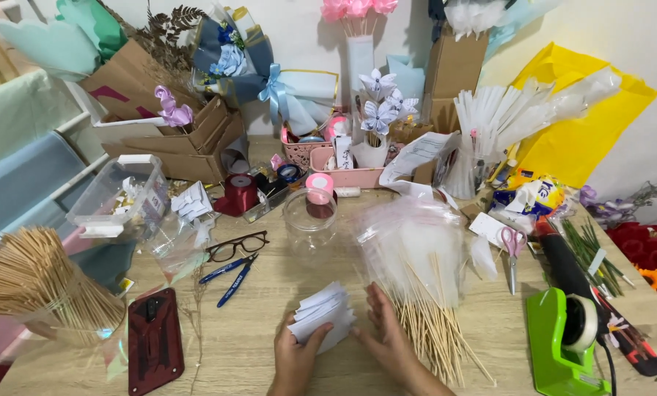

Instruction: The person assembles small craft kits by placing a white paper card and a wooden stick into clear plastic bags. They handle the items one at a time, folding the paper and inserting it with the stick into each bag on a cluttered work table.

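Two hands hold a small stack of folded white paper at 6 o'clock on the light wooden table point(270, 315).

The left hand point(297, 361) is curled around the small stack of folded white paper point(323, 314), thumb on top, holding it from below. The right hand point(387, 336) touches the stack's right edge with bent fingers; it may be pinching a sheet, but that part is hard to see. Just right of the hands, at 5 o'clock, lies a bunch of thin wooden sticks in clear plastic sleeves point(416, 271). At 12 o'clock from the hands stands a round clear plastic jar point(310, 216). At 10 o'clock lie dark-framed glasses point(237, 246) and blue-handled pliers point(229, 275). A green tape holder point(556, 345) sits at 3 o'clock.
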